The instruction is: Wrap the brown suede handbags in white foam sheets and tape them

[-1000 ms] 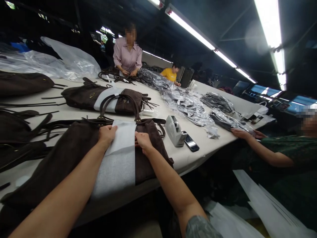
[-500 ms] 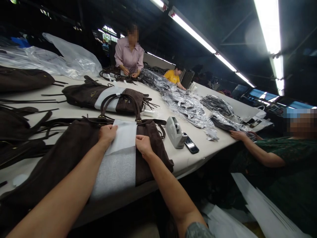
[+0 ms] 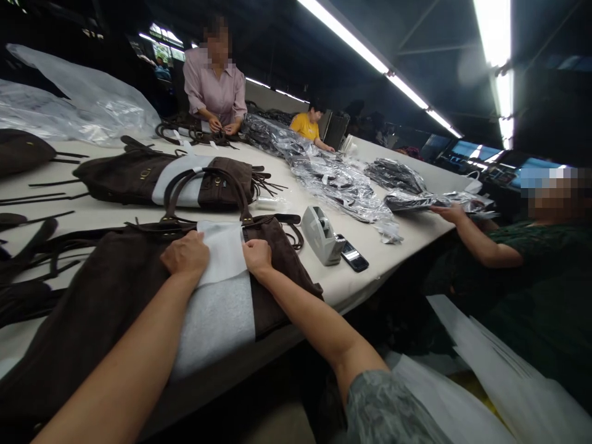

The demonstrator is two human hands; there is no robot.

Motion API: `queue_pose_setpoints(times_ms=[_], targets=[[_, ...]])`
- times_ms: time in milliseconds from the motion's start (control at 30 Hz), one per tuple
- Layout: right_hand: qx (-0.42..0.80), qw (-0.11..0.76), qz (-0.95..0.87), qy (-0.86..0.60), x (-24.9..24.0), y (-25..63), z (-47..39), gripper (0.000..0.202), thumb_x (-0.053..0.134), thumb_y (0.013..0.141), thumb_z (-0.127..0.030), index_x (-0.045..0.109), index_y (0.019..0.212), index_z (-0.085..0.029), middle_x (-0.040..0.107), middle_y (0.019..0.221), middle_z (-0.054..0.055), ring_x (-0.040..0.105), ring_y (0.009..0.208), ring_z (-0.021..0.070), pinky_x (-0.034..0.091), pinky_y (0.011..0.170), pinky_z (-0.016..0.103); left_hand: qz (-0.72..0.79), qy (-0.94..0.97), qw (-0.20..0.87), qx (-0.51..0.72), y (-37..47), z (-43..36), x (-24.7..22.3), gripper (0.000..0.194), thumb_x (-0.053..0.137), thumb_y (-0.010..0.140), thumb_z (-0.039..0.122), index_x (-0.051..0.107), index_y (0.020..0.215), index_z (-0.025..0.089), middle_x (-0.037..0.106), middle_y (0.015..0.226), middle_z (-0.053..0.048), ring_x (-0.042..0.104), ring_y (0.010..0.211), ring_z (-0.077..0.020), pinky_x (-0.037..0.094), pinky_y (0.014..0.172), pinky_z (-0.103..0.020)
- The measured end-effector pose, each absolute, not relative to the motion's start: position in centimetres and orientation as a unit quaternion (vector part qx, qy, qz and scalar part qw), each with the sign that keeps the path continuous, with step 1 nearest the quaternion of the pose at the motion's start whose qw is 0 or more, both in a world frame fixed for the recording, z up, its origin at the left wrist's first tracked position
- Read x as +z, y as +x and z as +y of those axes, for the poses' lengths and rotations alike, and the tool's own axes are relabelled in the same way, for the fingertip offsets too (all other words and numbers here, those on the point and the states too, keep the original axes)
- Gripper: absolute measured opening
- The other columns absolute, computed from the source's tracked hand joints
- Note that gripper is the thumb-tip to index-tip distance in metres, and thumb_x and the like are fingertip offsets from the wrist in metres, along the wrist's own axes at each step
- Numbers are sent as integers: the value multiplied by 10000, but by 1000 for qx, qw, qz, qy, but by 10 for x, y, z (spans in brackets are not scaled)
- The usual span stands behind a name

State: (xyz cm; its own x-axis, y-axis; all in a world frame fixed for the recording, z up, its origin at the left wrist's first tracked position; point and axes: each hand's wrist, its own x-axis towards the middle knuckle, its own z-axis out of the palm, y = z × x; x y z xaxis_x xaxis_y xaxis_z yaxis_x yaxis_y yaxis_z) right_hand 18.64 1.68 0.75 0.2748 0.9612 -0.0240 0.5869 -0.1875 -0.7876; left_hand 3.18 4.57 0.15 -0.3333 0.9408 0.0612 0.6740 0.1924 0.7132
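Observation:
A dark brown bag (image 3: 272,308) lies in front of me at the table edge, its two handles (image 3: 240,194) standing up at the far side. A white sheet (image 3: 217,324) runs across its middle, with its upper end folded over near the handles. My left hand (image 3: 187,254) is closed at the left edge of the folded part, fingers curled and partly hidden. At the right edge, my right hand (image 3: 258,256) pinches the sheet. A grey tape dispenser (image 3: 321,235) and a black phone (image 3: 354,254) are right of the bag.
Another wrapped brown bag (image 3: 120,179) lies beyond mine on the white table (image 3: 416,246). Plastic-covered goods (image 3: 337,185) fill the far right. A person in pink (image 3: 215,86), one in yellow (image 3: 305,125) and one in dark green (image 3: 531,246) stand around. White sheets (image 3: 504,364) hang low right.
The view has shifted, so most things sit further left. My left hand has turned, its back now more towards the camera. The green-sleeved person's hand has lifted the plastic-covered item slightly.

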Motion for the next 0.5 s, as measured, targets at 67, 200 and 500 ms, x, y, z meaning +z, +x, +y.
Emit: queue_pose_setpoints(times_ms=[67,200,500], targets=[[274,361,-527,-719,6,186,13,180,668,864,-313,802,826,-200,768,839,69,716,843,205,469,701,222,757,553,147,315,34,41,6,348,419,912,386,661,869,140,642,865,-199,606,947,-396,402,814,-517],[279,384,-511,-717,6,186,8,208,614,887,-266,807,935,-204,782,931,69,715,890,203,475,754,228,746,590,66,302,40,33,11,405,346,936,364,688,937,147,648,1049,-213,578,1034,-386,402,747,-449],[258,371,-555,-698,6,192,8,247,613,851,-210,793,1019,-230,783,940,69,703,910,210,485,807,251,784,530,104,305,39,36,32,317,490,950,391,659,1012,131,642,1029,-105,600,1032,-246,460,950,-509]])
